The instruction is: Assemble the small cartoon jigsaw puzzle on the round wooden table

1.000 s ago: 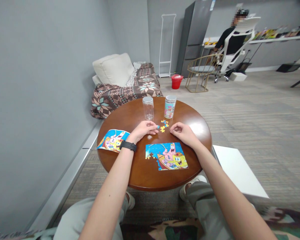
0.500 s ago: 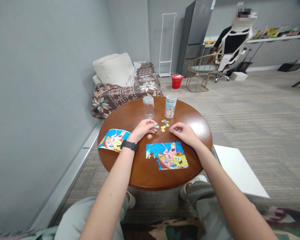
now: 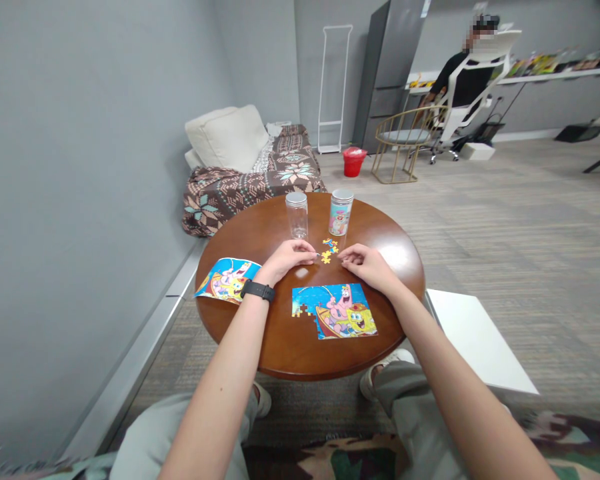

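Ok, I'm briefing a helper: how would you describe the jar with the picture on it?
On the round wooden table, two lidded jars stand at the far side. The labelled jar is on the right from the near edge, wrapped in colourful cartoon print, unlike the bare clear jar beside it.

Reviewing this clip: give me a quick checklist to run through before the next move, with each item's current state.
Loose pieces between both hands: ok.
Left hand grip on a piece: cannot tell; the fingertips are right by a small piece.
Right hand grip on a piece: cannot tell; the fingers are curled, with nothing clearly held.
Puzzle complete: not ok; there are gaps at its lower left.
Picture sheet uncovered: ok.
Clear jar and printed jar upright and lidded: ok.
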Motion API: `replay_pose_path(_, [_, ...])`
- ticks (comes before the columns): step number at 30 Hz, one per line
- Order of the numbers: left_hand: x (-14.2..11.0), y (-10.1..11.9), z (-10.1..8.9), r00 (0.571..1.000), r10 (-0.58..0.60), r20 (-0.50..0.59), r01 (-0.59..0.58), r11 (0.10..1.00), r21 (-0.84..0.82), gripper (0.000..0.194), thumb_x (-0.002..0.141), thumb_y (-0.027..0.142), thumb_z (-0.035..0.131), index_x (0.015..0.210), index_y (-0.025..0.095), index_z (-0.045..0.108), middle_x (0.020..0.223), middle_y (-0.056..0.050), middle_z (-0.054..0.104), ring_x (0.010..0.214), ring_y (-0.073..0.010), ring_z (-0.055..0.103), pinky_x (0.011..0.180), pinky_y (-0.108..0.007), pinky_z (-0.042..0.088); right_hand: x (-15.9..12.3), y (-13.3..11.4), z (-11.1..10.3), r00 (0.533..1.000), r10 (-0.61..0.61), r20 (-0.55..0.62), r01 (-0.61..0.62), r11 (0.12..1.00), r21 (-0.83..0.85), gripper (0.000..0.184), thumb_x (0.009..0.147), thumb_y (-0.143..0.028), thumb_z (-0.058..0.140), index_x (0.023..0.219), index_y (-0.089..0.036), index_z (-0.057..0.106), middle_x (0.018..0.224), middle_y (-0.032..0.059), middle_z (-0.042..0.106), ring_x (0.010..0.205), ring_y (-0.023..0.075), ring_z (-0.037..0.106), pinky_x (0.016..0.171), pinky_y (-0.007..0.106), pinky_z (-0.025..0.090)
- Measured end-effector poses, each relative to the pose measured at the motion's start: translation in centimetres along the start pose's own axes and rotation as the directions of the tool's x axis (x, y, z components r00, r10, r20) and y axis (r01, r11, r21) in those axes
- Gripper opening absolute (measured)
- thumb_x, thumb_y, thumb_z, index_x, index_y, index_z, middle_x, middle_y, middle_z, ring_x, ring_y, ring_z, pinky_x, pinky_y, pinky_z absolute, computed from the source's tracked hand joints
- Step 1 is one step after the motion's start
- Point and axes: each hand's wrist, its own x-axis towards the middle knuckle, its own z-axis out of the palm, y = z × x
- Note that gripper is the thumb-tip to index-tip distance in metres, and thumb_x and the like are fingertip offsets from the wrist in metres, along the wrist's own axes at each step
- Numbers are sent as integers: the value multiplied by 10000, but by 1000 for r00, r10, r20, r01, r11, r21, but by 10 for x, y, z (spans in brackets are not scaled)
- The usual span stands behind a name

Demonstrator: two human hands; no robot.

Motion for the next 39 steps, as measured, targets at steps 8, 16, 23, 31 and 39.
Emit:
replay_pose_path(8, [4,-5,-2,1000,-17,6,17,1000,-10,286,626,269,860,751,107,661,711,-25,669,698,-106,636,758,-268,521,-1,-7,0,997,8,71,-18,989,143,218,756,-359,670,888,-187,655,816,35,703,680,154,669,650,276,533])
replay_pose_path(16, [6,-5,-2,998,-54,-32,53,998,-20,244,718,245,811,828,103,645,699,-20,666,661,-93,646,662,-213,505,0,-3,-1,1000,-7,9,7,998,64,221,775,-389,674,877,-193,653,814,45,719,691,157,645,666,287,519])
replay_pose_path(23, [7,-5,-1,995,-62,-74,60,998,-25,235,760,253,788,841,120,613,706,-13,659,660,-93,658,626,-196,492,1,-2,0,1000,1,-12,-1,1000,31,170,760,-309,666,889,-199,674,890,53,737,746,159,650,728,305,536])
replay_pose_path(31, [6,-6,-2,998,-29,-47,31,999,23,277,720,311,811,797,122,624,628,-4,641,552,-69,582,561,-187,453,1,-1,0,1000,20,-8,-19,996,85,220,727,-304,701,915,-189,684,827,40,727,699,150,655,701,289,546])
replay_pose_path(39, [3,-3,-1,1000,-10,-20,10,1000,7,261,662,265,836,743,112,641,704,-18,658,669,-90,620,686,-229,505,0,-3,-3,1000,2,1,-2,1000,-22,110,728,-295,699,769,-193,705,787,42,725,690,164,652,704,305,550])
